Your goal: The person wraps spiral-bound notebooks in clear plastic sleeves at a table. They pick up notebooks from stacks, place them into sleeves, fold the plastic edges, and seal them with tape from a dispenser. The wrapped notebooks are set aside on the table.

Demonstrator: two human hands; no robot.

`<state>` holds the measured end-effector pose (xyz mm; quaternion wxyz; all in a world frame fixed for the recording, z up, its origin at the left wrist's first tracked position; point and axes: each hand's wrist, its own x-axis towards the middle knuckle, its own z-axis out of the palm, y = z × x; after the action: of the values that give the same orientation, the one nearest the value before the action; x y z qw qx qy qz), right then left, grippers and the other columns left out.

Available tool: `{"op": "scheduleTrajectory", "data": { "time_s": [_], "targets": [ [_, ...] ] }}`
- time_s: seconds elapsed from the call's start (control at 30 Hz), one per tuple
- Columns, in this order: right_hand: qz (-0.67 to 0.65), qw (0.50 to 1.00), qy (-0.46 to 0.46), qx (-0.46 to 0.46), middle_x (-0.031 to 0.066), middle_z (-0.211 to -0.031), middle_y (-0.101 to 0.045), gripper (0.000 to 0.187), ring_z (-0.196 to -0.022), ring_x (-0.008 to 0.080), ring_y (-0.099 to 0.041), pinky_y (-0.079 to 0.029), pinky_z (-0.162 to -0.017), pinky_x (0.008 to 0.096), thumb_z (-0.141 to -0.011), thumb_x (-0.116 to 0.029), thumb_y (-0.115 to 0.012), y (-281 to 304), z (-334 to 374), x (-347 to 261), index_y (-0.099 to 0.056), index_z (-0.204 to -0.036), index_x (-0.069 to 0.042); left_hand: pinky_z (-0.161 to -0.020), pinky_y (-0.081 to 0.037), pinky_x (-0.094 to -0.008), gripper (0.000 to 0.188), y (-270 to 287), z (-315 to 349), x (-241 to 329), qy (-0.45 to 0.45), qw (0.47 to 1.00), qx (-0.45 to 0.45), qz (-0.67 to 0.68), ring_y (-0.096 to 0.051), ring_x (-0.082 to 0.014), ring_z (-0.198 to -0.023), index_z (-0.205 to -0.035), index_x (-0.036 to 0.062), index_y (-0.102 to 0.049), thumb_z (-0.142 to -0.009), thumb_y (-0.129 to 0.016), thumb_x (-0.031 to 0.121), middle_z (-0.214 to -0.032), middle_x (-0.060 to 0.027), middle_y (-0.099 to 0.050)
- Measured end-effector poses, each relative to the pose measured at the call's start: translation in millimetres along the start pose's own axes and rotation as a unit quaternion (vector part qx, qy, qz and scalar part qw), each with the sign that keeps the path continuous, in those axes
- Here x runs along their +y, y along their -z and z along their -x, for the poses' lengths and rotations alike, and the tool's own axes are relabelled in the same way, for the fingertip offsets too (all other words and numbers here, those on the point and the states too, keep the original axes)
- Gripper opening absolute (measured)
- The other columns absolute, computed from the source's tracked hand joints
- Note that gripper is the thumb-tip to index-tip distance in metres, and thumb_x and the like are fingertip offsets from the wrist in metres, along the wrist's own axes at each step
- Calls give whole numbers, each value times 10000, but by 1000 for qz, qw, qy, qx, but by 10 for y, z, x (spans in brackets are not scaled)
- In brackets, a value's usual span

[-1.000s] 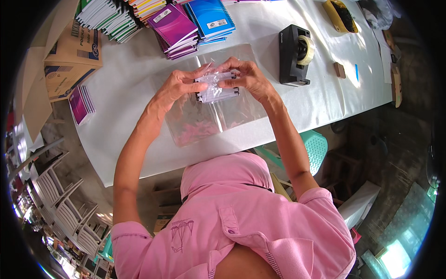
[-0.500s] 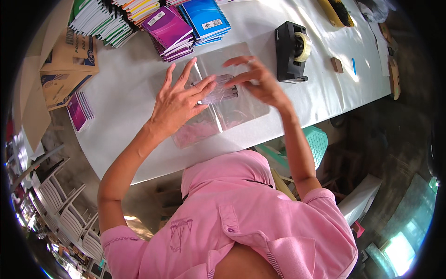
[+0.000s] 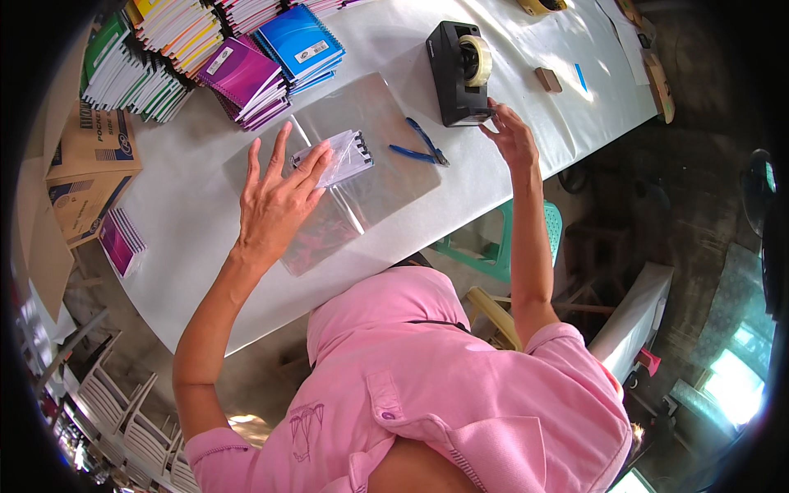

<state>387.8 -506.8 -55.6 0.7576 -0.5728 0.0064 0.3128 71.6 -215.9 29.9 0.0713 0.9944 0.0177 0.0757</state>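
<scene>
My left hand (image 3: 278, 193) lies with spread fingers over a small spiral-bound notebook bundle (image 3: 349, 160) in clear, wrinkled plastic. The bundle rests on a transparent sheet (image 3: 386, 103) that has a pale strip down its middle. My right hand (image 3: 516, 138) is at the front end of a black tape dispenser (image 3: 448, 78), index finger and thumb apart at its cutting end. A roll of clear tape (image 3: 479, 62) sits in the dispenser. Blue-handled nippers (image 3: 438, 156) lie open on the sheet, right of the bundle.
Stacks of purple notebooks (image 3: 238, 70), blue notebooks (image 3: 300, 37) and green notebooks (image 3: 107, 45) stand at the far left. A cardboard box (image 3: 94, 148) is beside the table's left edge, near a wrapped purple bundle (image 3: 119, 242). A brown block (image 3: 548, 80) lies right of the dispenser.
My right hand has moved from above the bundle to the tape dispenser on the right. The nippers now show on the sheet. My left hand stays on the bundle; the whole view has shifted.
</scene>
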Motion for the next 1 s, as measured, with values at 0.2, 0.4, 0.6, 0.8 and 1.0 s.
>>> {"op": "scheduleTrajectory", "data": {
  "time_s": [0.2, 0.4, 0.6, 0.8, 1.0],
  "targets": [
    [-72, 996, 2, 59, 100, -1299, -546, 315, -1267, 233, -433, -244, -1098, 563, -835, -196, -702, 34, 313, 417, -667, -1050, 31, -1101, -241, -600, 686, 7, 20, 0, -1, 1000, 0, 4, -299, -323, -1404, -1389, 194, -499, -751, -741, 123, -1435, 104, -462],
    [624, 686, 139, 348, 216, -1263, -501, 160, -1172, 398, -426, -393, -939, 494, -742, -170, -713, -253, 480, 284, -747, -807, -28, -1100, -244, -596, 674, -5, 23, -4, -2, 1000, 11, -2, -307, -323, -1399, -1383, 179, -506, -753, -739, 124, -1430, 93, -467],
    [135, 986, -99, 4, -50, -681, -454, 218, -545, 27, -366, -342, -546, 191, -861, -216, -710, -1727, 1185, 91, -641, -884, -10, -1105, -243, -595, 618, -78, 61, -14, -5, 1000, 29, 8, -301, -328, -1399, -1352, 161, -541, -763, -721, 113, -1432, 83, -463],
    [132, 982, -134, -21, -10, -561, -452, 304, -468, 74, -379, -280, -441, 243, -796, -228, -779, -2393, 1477, 409, -593, -747, 8, -1115, -224, -592, 586, -80, 75, -19, -3, 999, 38, 14, -301, -335, -1394, -1355, 144, -535, -791, -694, 130, -1438, 83, -453],
    [189, 976, -89, 59, 2, -553, -503, 362, -450, 71, -418, -304, -404, 233, -817, -299, -761, -2204, 1628, 853, -619, -767, 30, -1125, -226, -571, 583, -88, 122, 12, 2, 1000, 22, 20, -302, -340, -1388, -1366, 151, -522, -810, -691, 190, -1436, 72, -453]
  ]
}}
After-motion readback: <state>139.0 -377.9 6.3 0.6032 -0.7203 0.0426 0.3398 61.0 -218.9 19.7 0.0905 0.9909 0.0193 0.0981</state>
